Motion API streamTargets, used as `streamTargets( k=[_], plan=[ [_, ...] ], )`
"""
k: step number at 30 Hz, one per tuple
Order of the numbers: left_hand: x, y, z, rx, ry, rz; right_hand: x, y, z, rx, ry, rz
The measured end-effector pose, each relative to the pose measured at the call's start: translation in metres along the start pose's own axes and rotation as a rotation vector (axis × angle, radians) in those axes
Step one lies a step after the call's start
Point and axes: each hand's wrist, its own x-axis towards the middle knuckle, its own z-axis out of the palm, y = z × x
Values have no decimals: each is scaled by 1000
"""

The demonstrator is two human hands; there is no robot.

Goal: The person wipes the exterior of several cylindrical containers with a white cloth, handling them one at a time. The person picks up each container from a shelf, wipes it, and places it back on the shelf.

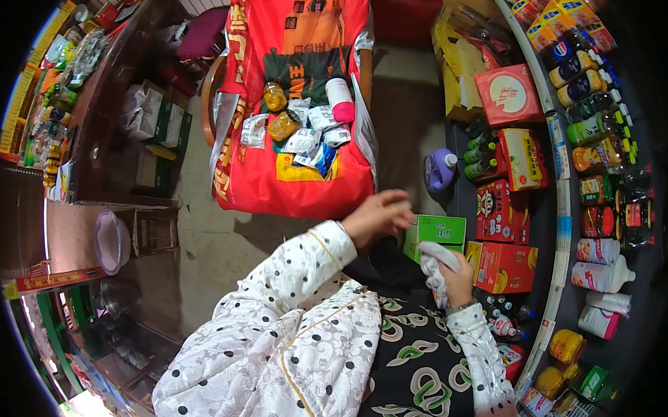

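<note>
My right hand (459, 282) grips a crumpled pale cloth (436, 264) above my lap, beside the shelves. My left hand (379, 216) hovers near the front right corner of a red printed plastic cover (290, 193), its fingers blurred, apart and holding nothing. The cover drapes a wooden-armed chair (209, 102) before me. On it lie two jars of yellow fruit, one jar (274, 97) behind the other jar (283, 126). Several small white packets (303, 141) surround them, with a blue and white packet (326, 158) in front. A white canister with a pink end (340, 100) lies at the right.
Shelving with bottles (596, 126) and jars (597, 220) lines the right. Below it are a purple jug (439, 169), green boxes (437, 231) and red cartons (507, 267) on or near the floor. A dark wooden counter (120, 91) and a pale basin (111, 242) stand left.
</note>
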Motion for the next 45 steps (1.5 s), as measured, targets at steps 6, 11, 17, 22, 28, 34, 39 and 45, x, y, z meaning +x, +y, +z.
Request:
streamTargets(
  k=[6, 11, 17, 22, 28, 34, 39, 45],
  plan=[
    [137, -2, -181, -6, 694, 107, 14, 22, -15, -73, 24, 95],
    [205, 15, -272, 1043, 981, 404, 37, 22, 5, -131, 13, 169],
    [272, 66, -298, 1428, 857, 198, 63, 24, 14, -181, -22, 282],
    [326, 86, -304, 1504, 785, 83, 89, 21, 17, -172, -53, 402],
    [384, 65, -334, 1554, 743, -45, 113, -5, 31, 202, -160, 767],
    [396, 35, -390, 1257, 723, 223, 128, -26, 39, 217, -207, 800],
    [380, 59, -420, 883, 787, 328, 118, -3, 38, 133, -139, 550],
    [293, 135, -364, 186, 650, 230, 121, 12, 34, -47, -136, 412]
  ],
)
